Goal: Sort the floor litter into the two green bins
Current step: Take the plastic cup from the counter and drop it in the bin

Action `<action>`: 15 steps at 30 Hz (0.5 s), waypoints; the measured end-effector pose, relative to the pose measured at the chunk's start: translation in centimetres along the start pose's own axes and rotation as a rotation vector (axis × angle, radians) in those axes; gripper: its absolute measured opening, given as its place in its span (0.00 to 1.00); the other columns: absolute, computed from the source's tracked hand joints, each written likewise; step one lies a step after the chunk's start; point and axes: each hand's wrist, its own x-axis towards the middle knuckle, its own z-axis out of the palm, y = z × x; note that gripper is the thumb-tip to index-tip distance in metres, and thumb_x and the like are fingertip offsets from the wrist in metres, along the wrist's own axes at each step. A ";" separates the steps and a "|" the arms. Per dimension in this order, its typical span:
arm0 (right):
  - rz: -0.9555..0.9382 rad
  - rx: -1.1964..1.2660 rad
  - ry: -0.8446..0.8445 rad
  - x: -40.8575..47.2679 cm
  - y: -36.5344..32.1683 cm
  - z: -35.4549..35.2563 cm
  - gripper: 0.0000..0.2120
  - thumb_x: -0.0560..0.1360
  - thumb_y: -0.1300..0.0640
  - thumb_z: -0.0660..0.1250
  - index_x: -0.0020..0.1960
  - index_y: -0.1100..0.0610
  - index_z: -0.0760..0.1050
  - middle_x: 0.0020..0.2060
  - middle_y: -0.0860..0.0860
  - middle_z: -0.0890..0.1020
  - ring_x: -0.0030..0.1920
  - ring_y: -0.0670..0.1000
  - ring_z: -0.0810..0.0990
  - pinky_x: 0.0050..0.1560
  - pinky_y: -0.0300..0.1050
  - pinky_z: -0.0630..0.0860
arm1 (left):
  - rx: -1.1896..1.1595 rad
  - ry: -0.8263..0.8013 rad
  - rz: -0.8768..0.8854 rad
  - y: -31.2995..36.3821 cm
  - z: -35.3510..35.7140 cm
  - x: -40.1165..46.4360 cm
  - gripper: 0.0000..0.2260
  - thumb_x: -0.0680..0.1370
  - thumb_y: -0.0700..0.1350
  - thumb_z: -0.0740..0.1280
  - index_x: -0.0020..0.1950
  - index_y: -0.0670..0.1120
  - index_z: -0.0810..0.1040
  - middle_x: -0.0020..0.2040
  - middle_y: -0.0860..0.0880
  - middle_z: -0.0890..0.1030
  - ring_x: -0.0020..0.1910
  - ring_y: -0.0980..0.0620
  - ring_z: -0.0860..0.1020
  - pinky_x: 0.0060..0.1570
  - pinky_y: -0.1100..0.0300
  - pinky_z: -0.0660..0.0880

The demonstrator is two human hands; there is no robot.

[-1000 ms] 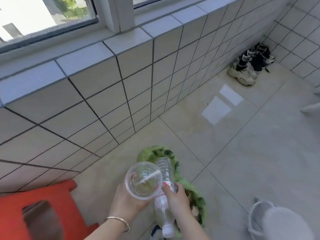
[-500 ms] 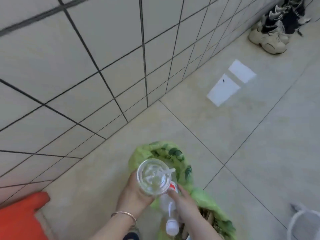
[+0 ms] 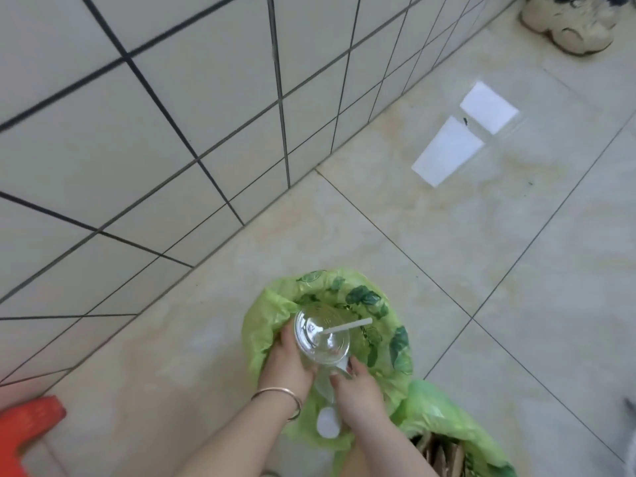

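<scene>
The left hand (image 3: 287,363) has its grip curled round the side of a clear plastic cup (image 3: 321,339) with a white straw (image 3: 346,328), while the right hand (image 3: 358,395) pinches a clear plastic bottle (image 3: 327,390) just below it, its long axis running toward the person with the white cap (image 3: 327,426) nearest. Both sit directly over the open mouth of the nearer green bin (image 3: 378,304), so the drop is straight down. A second green bin (image 3: 437,413) lies just beside it, toward the right hand.

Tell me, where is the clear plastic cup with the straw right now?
The clear plastic cup is at the bottom centre of the head view, held in the left hand over the mouth of the nearer green bin, beside the right hand.
</scene>
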 end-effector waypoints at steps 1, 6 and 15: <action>-0.004 -0.022 0.004 0.3 0.2 0.4 0.26 0.77 0.56 0.60 0.74 0.55 0.60 0.69 0.53 0.72 0.67 0.55 0.71 0.62 0.41 0.68 | 0.038 -0.029 -0.020 0.1 0.1 0.4 0.35 0.72 0.46 0.68 0.75 0.52 0.54 0.67 0.46 0.73 0.65 0.44 0.73 0.62 0.57 0.71; -0.009 -0.087 0.037 0.7 0.5 1.3 0.25 0.78 0.54 0.60 0.74 0.54 0.60 0.67 0.55 0.71 0.66 0.55 0.71 0.64 0.42 0.67 | 0.117 -0.074 -0.086 0.3 0.1 1.9 0.38 0.73 0.49 0.68 0.77 0.48 0.50 0.73 0.43 0.66 0.72 0.44 0.66 0.70 0.52 0.64; -0.104 -0.179 0.120 -8.1 -3.2 -1.2 0.21 0.77 0.54 0.60 0.69 0.55 0.66 0.65 0.55 0.71 0.65 0.56 0.71 0.65 0.46 0.68 | 0.051 -0.040 0.013 3.3 -5.1 -7.2 0.26 0.75 0.43 0.64 0.73 0.48 0.62 0.70 0.47 0.67 0.65 0.49 0.73 0.64 0.59 0.69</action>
